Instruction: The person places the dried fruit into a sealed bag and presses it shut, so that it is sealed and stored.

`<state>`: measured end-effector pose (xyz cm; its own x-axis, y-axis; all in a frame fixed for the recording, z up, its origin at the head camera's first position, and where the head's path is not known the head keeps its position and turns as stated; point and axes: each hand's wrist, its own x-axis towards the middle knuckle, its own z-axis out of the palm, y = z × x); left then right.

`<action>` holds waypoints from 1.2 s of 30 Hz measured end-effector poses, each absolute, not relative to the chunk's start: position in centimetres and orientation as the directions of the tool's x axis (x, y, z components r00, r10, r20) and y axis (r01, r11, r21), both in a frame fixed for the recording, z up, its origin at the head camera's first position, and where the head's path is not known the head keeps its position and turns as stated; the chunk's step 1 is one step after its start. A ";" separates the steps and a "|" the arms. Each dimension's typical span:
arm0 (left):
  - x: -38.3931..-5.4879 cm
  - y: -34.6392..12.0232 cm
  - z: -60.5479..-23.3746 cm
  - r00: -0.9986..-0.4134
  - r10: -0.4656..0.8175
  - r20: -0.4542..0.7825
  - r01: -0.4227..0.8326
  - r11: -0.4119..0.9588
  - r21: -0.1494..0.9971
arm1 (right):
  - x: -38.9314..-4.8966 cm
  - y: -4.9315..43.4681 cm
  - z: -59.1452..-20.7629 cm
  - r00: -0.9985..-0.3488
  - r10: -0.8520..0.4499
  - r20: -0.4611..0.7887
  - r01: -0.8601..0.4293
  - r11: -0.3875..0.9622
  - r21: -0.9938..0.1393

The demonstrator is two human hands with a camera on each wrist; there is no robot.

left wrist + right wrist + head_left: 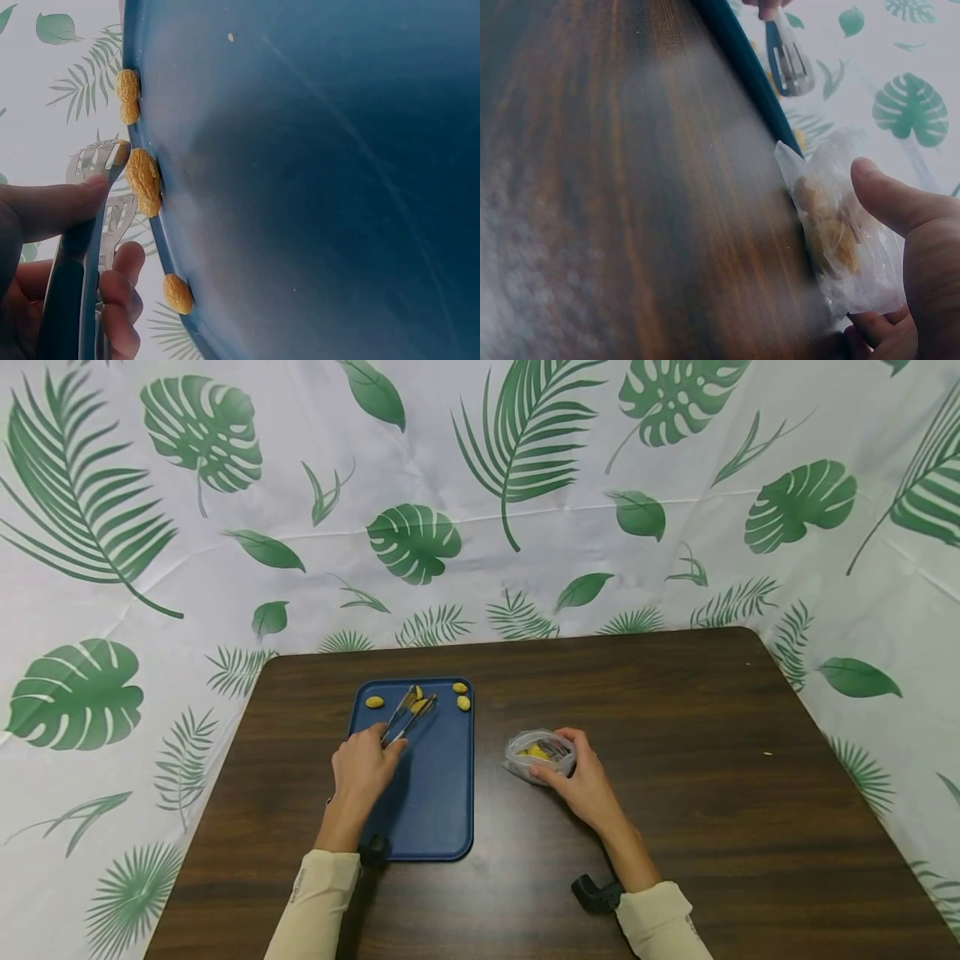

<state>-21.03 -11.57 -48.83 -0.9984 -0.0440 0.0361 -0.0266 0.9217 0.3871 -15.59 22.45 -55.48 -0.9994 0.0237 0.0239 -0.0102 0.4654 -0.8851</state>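
My left hand (363, 768) grips metal tongs (69, 300) with dark handles, over the far half of a blue tray (427, 810). The slotted tips stand apart, close about a wrinkled yellow-brown oval piece (418, 705) near the tray's far rim. More such pieces lie along that rim, one at the left (374, 702) and two at the right corner (463, 702). To the right of the tray, my right hand (588, 785) holds a clear plastic bag (517, 768) by its side, thumb at the open mouth. Similar yellow pieces (832, 244) show inside it.
Tray and bag are on a dark wood-grain table (675, 710). A white cloth with green leaves (420, 543) hangs behind and beside it. A tiny yellowish scrap (767, 753) lies on the right side of the table.
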 end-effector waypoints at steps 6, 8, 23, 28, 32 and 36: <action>-21.1 -11.5 -48.9 -0.999 -0.047 0.015 -0.038 0.926 0.376 | -15.7 22.5 -55.4 -1.000 0.019 0.024 -0.012 0.466 -0.885; -21.1 -11.5 -48.8 -0.999 -0.043 0.009 -0.037 0.925 0.377 | -15.7 22.5 -55.4 -0.999 0.019 0.026 -0.014 0.464 -0.886; -20.4 -11.9 -49.5 -1.000 -0.025 -0.004 -0.024 0.930 0.368 | -15.6 22.2 -55.9 -0.999 -0.001 0.033 -0.030 0.462 -0.886; -20.4 -11.9 -49.7 -1.000 -0.018 -0.003 -0.018 0.926 0.377 | -15.5 22.2 -55.8 -1.000 -0.001 0.024 -0.022 0.454 -0.891; -20.4 -11.8 -49.5 -1.000 -0.007 0.014 -0.001 0.922 0.386 | -15.5 22.3 -55.5 -1.000 0.008 0.025 -0.019 0.447 -0.894; -20.4 -11.6 -49.2 -0.999 -0.002 0.047 0.017 0.920 0.391 | -15.5 22.4 -55.3 -1.000 0.017 0.025 -0.015 0.451 -0.892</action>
<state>-20.43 -11.64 -49.16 -0.9989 -0.0019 0.0474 0.0168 0.9204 0.3906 -15.46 22.43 -55.29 -0.9995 0.0166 0.0253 -0.0151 0.4514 -0.8922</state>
